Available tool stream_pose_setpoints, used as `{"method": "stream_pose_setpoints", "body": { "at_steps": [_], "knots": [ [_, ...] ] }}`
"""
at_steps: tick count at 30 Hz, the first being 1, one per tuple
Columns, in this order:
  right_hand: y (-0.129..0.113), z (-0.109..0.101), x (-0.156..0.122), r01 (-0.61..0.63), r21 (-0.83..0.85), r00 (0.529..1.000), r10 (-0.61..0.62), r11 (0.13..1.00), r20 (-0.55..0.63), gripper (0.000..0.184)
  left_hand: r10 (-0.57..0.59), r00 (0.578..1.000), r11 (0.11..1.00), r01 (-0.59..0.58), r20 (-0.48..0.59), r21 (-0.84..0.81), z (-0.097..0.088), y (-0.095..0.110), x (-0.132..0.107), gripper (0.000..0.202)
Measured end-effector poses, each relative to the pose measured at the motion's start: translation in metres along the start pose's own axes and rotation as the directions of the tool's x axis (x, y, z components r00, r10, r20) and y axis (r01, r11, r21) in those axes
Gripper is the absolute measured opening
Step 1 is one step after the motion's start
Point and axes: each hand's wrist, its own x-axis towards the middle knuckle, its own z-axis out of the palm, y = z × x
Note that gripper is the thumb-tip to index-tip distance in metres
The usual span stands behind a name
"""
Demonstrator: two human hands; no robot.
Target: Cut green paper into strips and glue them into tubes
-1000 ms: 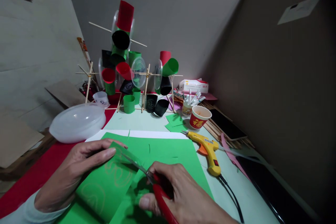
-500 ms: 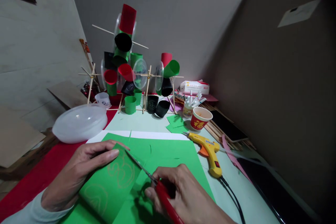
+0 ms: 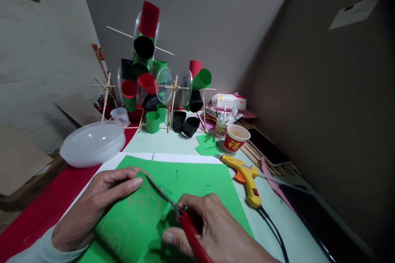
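My left hand (image 3: 95, 203) pinches the top edge of a green paper piece (image 3: 135, 218) with pale drawn outlines, lifting it off a larger green sheet (image 3: 197, 178). My right hand (image 3: 212, 230) grips red-handled scissors (image 3: 182, 218). Their thin blades (image 3: 159, 191) point up-left and meet the held paper's right edge, close to my left fingertips.
A yellow glue gun (image 3: 245, 174) with a black cord lies right of the sheet. Behind it stand a red paper cup (image 3: 236, 137), a marker cup (image 3: 220, 125) and a tissue box (image 3: 228, 100). A stick-and-cup structure (image 3: 151, 82) rises at the back, a clear plastic lid (image 3: 92, 144) lies left.
The held green piece has tilted flatter and the scissor blades have shifted slightly along its right edge. Both hands stay in nearly the same place.
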Motion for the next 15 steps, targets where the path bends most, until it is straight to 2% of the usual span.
{"method": "stream_pose_setpoints", "body": {
  "at_steps": [8,15],
  "knots": [
    [0.0001,0.0012,0.0006,-0.002,0.074,0.999,-0.002,0.997,0.048,0.042,0.006,1.000,1.000,-0.007,0.026,0.030,0.0019,0.0004,-0.0014,0.035],
    [-0.0021,-0.0002,-0.0019,-0.024,0.053,0.999,0.021,0.998,0.050,0.051,-0.004,0.997,1.000,0.003,0.073,0.012,0.0073,0.0002,-0.0040,0.038]
  ]
}}
